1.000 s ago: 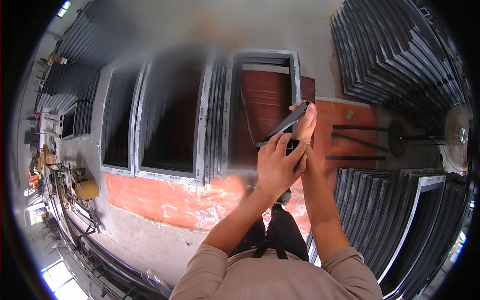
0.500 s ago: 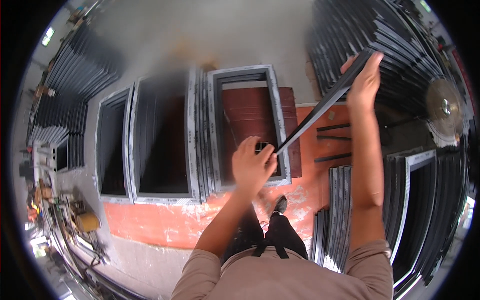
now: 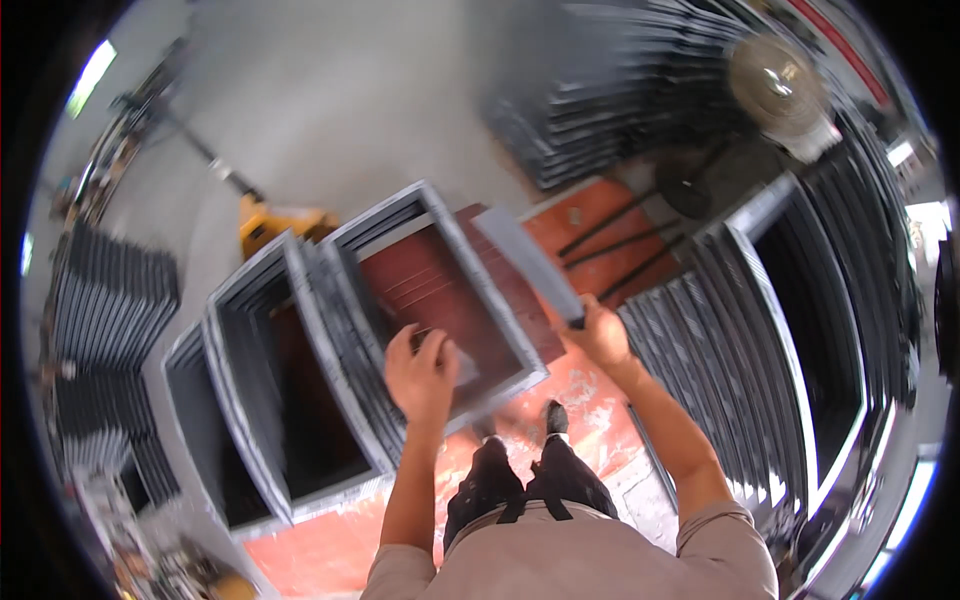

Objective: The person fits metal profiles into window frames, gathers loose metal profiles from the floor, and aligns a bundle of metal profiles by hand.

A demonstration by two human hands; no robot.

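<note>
My right hand (image 3: 603, 338) is closed round the near end of a flat grey bar (image 3: 532, 262). The bar slants away to the far left, over the right side of a grey rectangular frame (image 3: 480, 265). Above that frame's near left part, my left hand (image 3: 420, 378) has its fingers curled round something small and dark, too blurred to name. The bar is apart from my left hand. Inside the frame's opening shows a dark red board (image 3: 425, 275), which also sticks out on the right.
More grey frames (image 3: 290, 400) stand side by side on the left. Stacked frames (image 3: 700, 350) fill the right, and piled bars (image 3: 640, 110) lie at the far right near a round fan (image 3: 778, 85). A yellow pallet jack (image 3: 285, 225) stands behind; orange sheeting (image 3: 330, 550) covers the floor.
My view has turned to the right. My right hand has come down and nearer with the bar, whose far end now points away left. The bar's other end has left my left hand.
</note>
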